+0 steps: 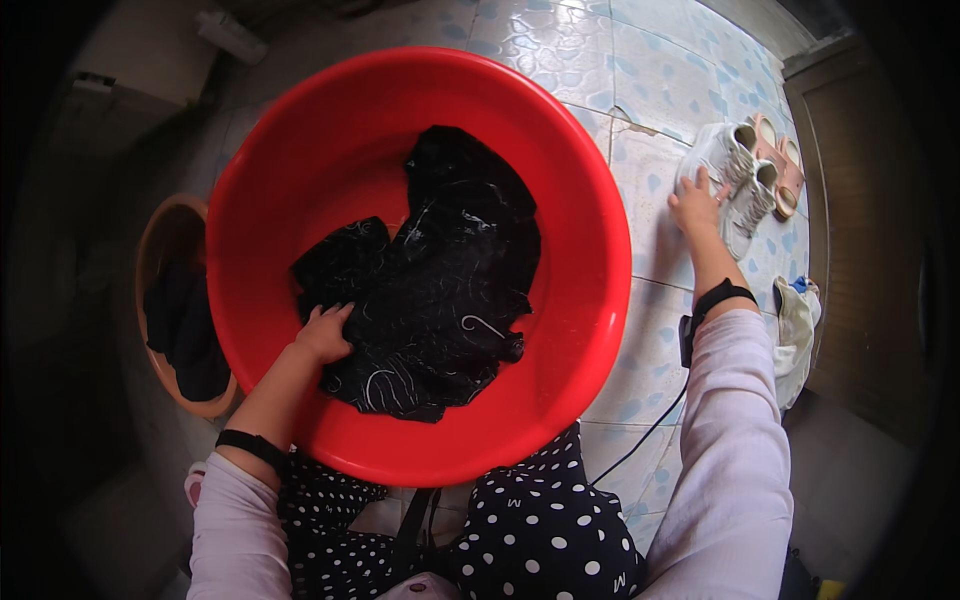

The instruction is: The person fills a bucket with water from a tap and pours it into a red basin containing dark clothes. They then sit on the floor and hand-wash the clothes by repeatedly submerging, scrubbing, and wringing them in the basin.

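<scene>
A wet-looking black garment (440, 270) with white curling lines lies crumpled in a big red plastic basin (575, 330). On its lower left edge rests my left hand (327, 333), with the fingers apart and lying on the cloth. My right hand (696, 207) reaches outside the basin to the right. Its spread fingers are at the toe of a white lace-up sneaker (712, 150), and they appear to touch it without closing round it. The other white sneaker (748, 210) stands beside it, nearer to me.
Pink sandals (788, 175) lie just right of the sneakers, by a brown wooden door (865, 240). A pale cloth (796, 325) is nearer on that side. Left of the red basin stands an orange-brown basin (150, 260) holding dark cloth (185, 330). The floor is blue-spotted tile (650, 180).
</scene>
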The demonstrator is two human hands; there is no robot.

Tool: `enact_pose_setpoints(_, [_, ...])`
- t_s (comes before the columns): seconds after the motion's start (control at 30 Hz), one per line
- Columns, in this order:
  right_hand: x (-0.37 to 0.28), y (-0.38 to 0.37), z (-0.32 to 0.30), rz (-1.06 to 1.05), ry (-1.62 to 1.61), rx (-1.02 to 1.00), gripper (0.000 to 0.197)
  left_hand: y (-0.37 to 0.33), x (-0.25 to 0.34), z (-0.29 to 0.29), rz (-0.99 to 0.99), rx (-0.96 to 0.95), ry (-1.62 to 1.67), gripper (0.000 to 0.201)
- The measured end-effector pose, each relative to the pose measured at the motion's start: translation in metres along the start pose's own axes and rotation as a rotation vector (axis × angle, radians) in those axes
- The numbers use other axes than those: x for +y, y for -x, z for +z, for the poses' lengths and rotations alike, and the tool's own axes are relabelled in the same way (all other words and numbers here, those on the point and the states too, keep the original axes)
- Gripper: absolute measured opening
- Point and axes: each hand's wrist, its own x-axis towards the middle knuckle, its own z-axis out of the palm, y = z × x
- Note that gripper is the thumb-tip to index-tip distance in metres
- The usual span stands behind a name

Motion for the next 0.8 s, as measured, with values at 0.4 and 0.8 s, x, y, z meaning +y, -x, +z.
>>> enact_pose_setpoints(0.4, [-0.052,0.122,-0.141,-0.525,-1.026,0.554,0.042,0.035,0.033,-0.055,0.235,-0.141,-0.08,0.049])
enact_pose_setpoints(0.8, [-0.3,0.25,-0.103,-1.374,0.259,-0.297,0.06,0.155,-0.005,-0.132,0.465,0.025,1.379,0.023])
